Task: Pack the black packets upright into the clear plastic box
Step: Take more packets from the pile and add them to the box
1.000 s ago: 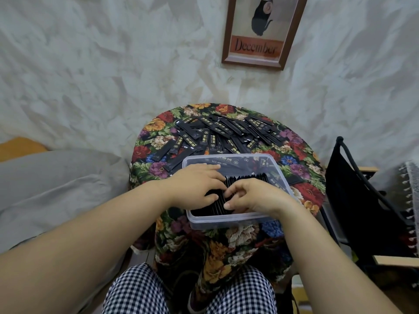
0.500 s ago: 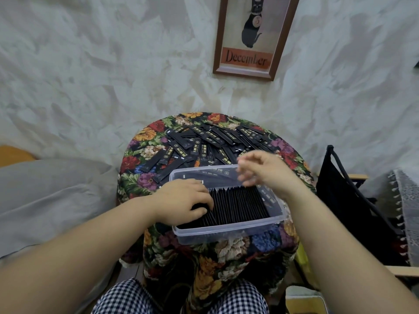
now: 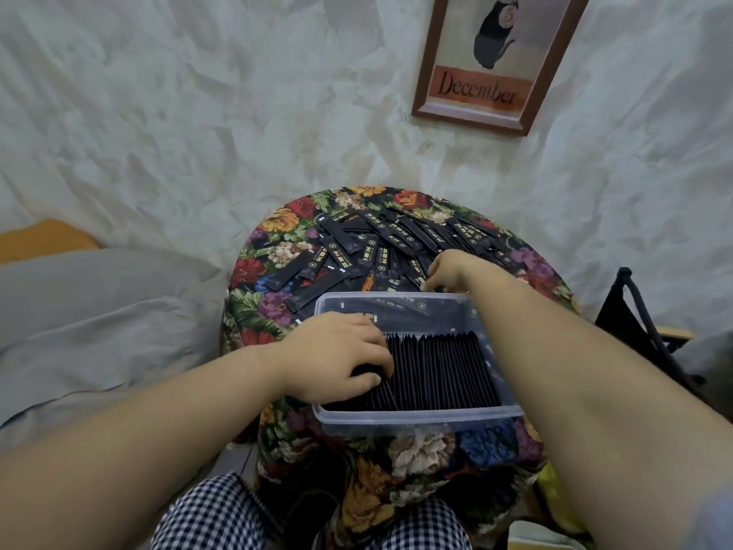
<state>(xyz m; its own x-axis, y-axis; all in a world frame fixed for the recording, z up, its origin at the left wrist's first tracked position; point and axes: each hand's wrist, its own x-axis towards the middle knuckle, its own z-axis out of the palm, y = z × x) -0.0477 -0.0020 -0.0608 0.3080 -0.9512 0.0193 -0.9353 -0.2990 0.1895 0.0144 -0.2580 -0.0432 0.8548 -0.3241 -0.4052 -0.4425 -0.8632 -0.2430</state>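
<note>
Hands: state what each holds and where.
Left hand grips packed packets by their tops. Right hand at loose packets; grip cannot be told.

Box [image 3: 416, 416] sits at the near edge of the tabletop [image 3: 254, 307]. Standing packets [image 3: 440, 371] fill it in one row running left to right. Loose packets [image 3: 373, 248] lie flat in a heap behind the box, toward the wall. Left hand [image 3: 341, 359] is inside the box, gripping the left end of the row. Right hand [image 3: 448, 269] is just beyond the far wall of the box, fingertips on the heap. Bedding [image 3: 99, 319] lies left of the tabletop, a chair [image 3: 638, 311] stands right, and a framed picture [image 3: 488, 73] hangs on the wall behind.
</note>
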